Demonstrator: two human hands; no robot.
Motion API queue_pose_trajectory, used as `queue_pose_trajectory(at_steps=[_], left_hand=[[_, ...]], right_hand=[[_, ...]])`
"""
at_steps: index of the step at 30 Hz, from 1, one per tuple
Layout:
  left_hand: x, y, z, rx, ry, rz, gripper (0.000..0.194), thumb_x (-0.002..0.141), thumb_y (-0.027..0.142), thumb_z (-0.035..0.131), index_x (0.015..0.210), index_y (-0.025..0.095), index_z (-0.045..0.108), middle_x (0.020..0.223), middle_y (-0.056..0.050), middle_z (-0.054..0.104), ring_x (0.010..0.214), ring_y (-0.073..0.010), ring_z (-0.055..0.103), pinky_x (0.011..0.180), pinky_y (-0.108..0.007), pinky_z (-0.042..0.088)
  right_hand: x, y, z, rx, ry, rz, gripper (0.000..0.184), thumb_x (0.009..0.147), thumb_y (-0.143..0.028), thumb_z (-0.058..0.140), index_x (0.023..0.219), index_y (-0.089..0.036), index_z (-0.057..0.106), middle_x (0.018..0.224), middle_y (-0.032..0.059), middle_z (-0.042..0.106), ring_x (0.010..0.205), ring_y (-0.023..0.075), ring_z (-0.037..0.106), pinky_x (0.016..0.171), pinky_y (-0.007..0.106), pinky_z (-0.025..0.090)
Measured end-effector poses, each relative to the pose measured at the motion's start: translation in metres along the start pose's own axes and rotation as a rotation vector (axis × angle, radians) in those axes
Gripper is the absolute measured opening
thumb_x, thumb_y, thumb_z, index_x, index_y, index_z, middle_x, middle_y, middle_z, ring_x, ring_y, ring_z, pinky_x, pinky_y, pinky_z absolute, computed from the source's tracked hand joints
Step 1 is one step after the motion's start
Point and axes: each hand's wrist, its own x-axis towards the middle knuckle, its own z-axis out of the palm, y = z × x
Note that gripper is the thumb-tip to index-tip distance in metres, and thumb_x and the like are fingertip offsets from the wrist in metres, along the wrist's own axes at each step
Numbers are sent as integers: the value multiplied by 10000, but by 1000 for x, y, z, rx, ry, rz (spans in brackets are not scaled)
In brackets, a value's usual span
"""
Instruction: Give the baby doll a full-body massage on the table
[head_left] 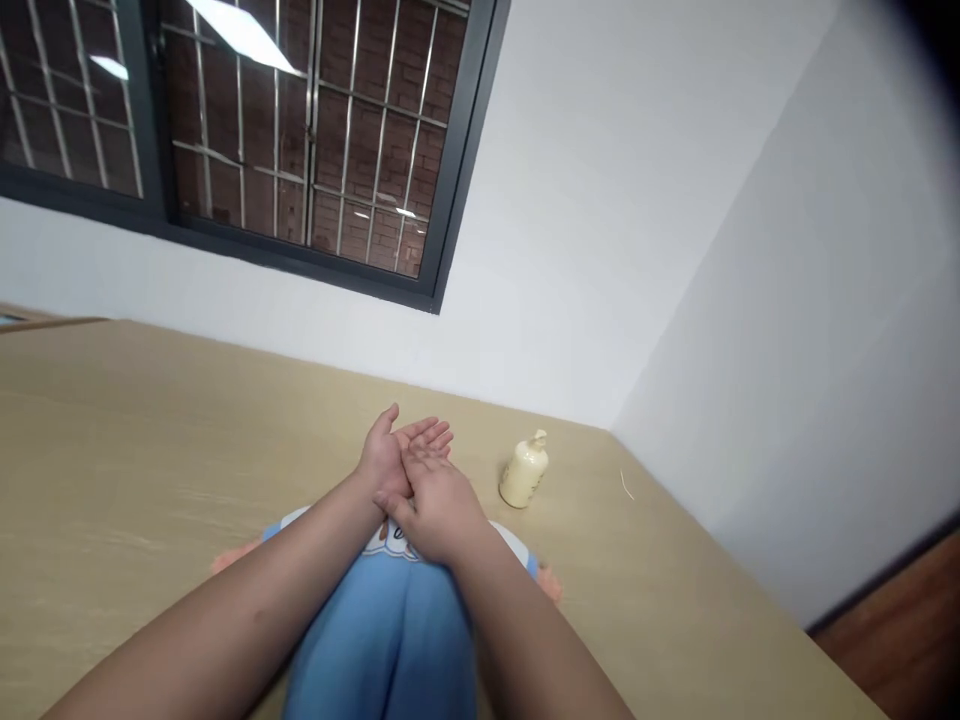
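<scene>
My left hand is turned palm up, its fingers stretched out and its thumb raised. Across its palm and wrist lies my right hand, palm down with the fingers flat and the thumb apart. The two hands touch, and I see no object in either. To the right of them a pale yellow pump bottle stands upright on the light wooden surface. Below the hands are legs in blue trousers.
A white and blue edged thing with peach-coloured ends shows partly beneath the legs. A thin pale strand lies right of the bottle. White walls meet at the corner, and a dark-framed window with metal bars is at upper left.
</scene>
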Motion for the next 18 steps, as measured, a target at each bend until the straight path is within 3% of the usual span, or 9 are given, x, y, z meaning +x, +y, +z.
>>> queue_pose_trajectory(at_steps=[6, 10, 12, 15, 18], left_hand=[[-2, 13, -4, -79, -15, 93, 641, 921, 636, 466, 1257, 102, 576, 1240, -243, 665, 1164, -314, 660, 933, -403, 568], [-11, 1, 4, -86, -39, 27, 600, 917, 629, 464, 1247, 141, 579, 1220, -220, 679, 1153, -314, 667, 964, -429, 545], [-14, -11, 9, -58, -55, -6, 590, 905, 635, 484, 1216, 146, 595, 1215, -216, 680, 1159, -319, 661, 980, -428, 531], [-17, -24, 18, -32, 27, -66, 520, 898, 650, 493, 1066, 170, 603, 1117, -179, 700, 1051, -303, 696, 921, -406, 552], [-20, -17, 23, -42, 40, -105, 450, 915, 621, 476, 949, 183, 572, 972, -142, 687, 901, -279, 709, 838, -394, 575]], right_hand=[[-8, -20, 2, 42, -12, -70, 717, 955, -568, 508, 1523, -138, 422, 1540, 163, 466, 1452, 315, 415, 1208, 510, 317], [-11, -16, 3, 76, -14, -83, 946, 903, -645, 551, 1572, -34, 279, 1613, 214, 305, 1520, 354, 260, 1262, 507, 200], [-10, -10, 1, 78, 0, -57, 958, 907, -637, 549, 1590, -48, 226, 1638, 201, 248, 1539, 356, 197, 1266, 527, 172], [-7, 0, -3, 60, -2, 2, 920, 941, -620, 496, 1595, -48, 196, 1653, 196, 196, 1548, 353, 158, 1262, 552, 162], [-4, 6, -4, 24, -8, 27, 898, 954, -616, 476, 1589, -37, 214, 1651, 209, 187, 1550, 353, 141, 1264, 554, 135]])
